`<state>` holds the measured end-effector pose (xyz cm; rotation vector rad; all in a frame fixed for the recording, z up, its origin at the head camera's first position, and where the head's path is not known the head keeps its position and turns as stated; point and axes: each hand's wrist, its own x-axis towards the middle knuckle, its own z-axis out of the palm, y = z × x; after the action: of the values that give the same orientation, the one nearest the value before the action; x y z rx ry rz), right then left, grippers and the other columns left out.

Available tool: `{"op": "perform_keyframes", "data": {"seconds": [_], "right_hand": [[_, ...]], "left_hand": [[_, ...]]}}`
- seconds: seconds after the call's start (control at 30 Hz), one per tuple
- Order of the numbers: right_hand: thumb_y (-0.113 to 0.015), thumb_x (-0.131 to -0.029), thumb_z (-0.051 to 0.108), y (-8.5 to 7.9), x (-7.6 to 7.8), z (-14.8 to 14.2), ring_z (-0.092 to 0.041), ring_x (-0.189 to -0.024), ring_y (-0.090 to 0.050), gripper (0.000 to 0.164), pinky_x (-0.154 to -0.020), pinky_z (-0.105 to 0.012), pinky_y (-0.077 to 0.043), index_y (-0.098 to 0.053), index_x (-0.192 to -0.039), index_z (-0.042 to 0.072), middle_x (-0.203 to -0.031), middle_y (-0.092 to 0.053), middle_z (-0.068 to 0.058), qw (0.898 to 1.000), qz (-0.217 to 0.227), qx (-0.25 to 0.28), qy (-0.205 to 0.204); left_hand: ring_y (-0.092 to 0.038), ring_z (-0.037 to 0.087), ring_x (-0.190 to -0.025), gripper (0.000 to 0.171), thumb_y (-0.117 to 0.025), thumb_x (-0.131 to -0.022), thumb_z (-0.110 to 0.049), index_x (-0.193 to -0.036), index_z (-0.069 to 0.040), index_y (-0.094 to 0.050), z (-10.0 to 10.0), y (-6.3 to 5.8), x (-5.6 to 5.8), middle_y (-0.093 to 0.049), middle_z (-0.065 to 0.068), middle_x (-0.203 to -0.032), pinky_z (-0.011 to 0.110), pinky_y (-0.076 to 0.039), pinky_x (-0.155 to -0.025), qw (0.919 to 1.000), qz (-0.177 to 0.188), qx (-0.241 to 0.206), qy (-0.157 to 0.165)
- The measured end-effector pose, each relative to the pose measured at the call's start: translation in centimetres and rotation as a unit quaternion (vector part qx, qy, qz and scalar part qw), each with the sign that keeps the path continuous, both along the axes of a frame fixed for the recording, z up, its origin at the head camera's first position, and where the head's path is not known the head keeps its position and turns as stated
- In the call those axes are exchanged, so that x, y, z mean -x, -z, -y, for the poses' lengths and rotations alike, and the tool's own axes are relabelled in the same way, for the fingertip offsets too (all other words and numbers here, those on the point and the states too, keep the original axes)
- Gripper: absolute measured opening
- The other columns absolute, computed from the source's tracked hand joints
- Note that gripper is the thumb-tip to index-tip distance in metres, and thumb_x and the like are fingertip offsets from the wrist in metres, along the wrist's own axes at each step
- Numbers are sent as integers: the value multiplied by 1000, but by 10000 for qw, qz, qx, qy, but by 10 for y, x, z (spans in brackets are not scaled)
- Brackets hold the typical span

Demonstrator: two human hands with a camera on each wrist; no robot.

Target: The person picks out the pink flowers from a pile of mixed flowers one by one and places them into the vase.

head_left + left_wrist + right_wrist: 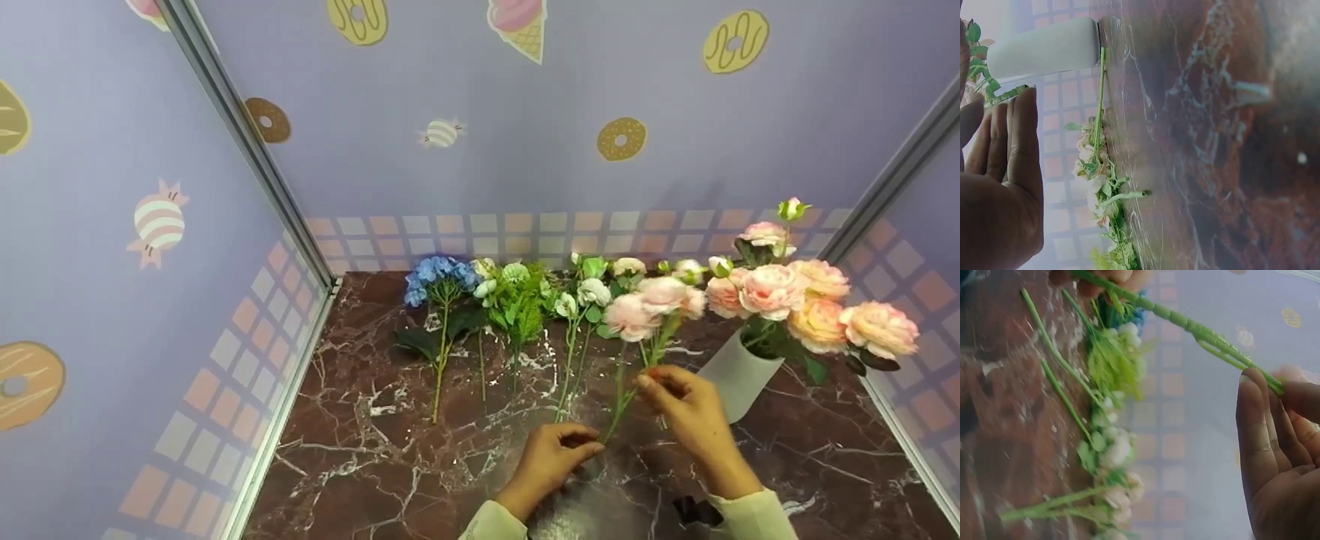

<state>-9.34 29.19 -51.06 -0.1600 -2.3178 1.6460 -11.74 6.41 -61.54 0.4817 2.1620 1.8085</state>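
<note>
Both hands hold one artificial flower stem point(1174, 318), raised over the table. At its upper part, my right hand point(694, 416) pinches the stem just below the pale pink blooms point(652, 304), which look blurred. Lower down, near the stem's end, my left hand point(551, 461) grips it between thumb and fingers. The right wrist view shows the green stem slanting from the left hand's fingers, at the top, to the right hand point(1280, 455). A white vase point(742, 375) stands just right of the stem, filled with pink and peach blooms point(772, 292).
Several flower stems lie across the brown marbled table point(352, 465): a blue hydrangea point(441, 279) at the left, green foliage point(517, 307), and white blooms point(592, 291). Patterned purple walls point(525, 135) enclose the back and sides. A small black object point(697, 511) shows by the right sleeve.
</note>
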Motion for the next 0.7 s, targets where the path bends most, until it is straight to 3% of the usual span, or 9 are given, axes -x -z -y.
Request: {"op": "perform_keyframes", "data": {"seconds": [0.1, 0.23, 0.37, 0.43, 0.47, 0.53, 0.7], "right_hand": [[-80, -105, 4, -16, -5, -15, 3, -67, -68, 10, -63, -16, -58, -85, -111, -2, -95, -86, -16, 9960, -400, -588, 547], [-81, -104, 2, -43, -16, -43, 9, -67, -69, 10, -65, -10, -59, -85, -112, -3, -90, -85, 6, 9815, -863, -840, 1487], [-83, -103, 3, -70, -29, -73, 19, -70, -62, 12, -66, -4, -52, -84, -111, -5, -87, -69, 44, 9524, -1423, -1250, 2388], [-83, -103, 6, -81, -35, -85, 23, -70, -56, 13, -66, 0, -45, -84, -110, -5, -87, -60, 53, 9324, -1640, -1609, 2789], [-84, -103, 6, -86, -37, -89, 24, -69, -53, 14, -67, 1, -41, -84, -110, -7, -87, -58, 55, 9225, -1754, -1710, 2984], [-82, -105, 7, -96, -40, -95, 24, -70, -51, 16, -69, 2, -40, -83, -111, -8, -87, -56, 56, 9119, -1810, -1735, 3248], [-76, -109, 10, -106, -39, -102, 22, -70, -57, 23, -67, 1, -45, -81, -117, -11, -90, -61, 50, 9134, -1710, -1369, 3432]], "left_hand": [[-77, 0, -83, 20, -87, -102, -17, -116, -3, -87, 4, 0, 1, -88, 7, -103, 27, -69, -73, 9999, 12, -44, -90], [-76, -2, -82, 20, -84, -104, -15, -116, 1, -85, 8, 3, 3, -87, 9, -101, 33, -71, -73, 9998, 91, -95, -158], [-75, -4, -81, 20, -83, -104, -13, -116, 4, -84, 9, 6, 4, -88, 10, -100, 20, -66, -72, 9997, 123, -93, -206], [-74, -5, -80, 20, -82, -105, -11, -115, 6, -84, 8, 7, 5, -88, 11, -100, 22, -67, -72, 9997, 96, -100, -218], [-74, -5, -80, 20, -82, -105, -11, -115, 6, -84, 8, 8, 5, -88, 11, -100, 22, -67, -72, 9997, 74, -90, -227], [-73, -5, -79, 19, -82, -105, -11, -114, 5, -84, 8, 9, 5, -88, 11, -99, 21, -66, -71, 9997, 65, -75, -243], [-73, -5, -80, 14, -82, -104, -11, -111, 1, -86, 6, 10, 4, -88, 10, -98, 14, -61, -69, 9996, 10, -85, -257]]}}
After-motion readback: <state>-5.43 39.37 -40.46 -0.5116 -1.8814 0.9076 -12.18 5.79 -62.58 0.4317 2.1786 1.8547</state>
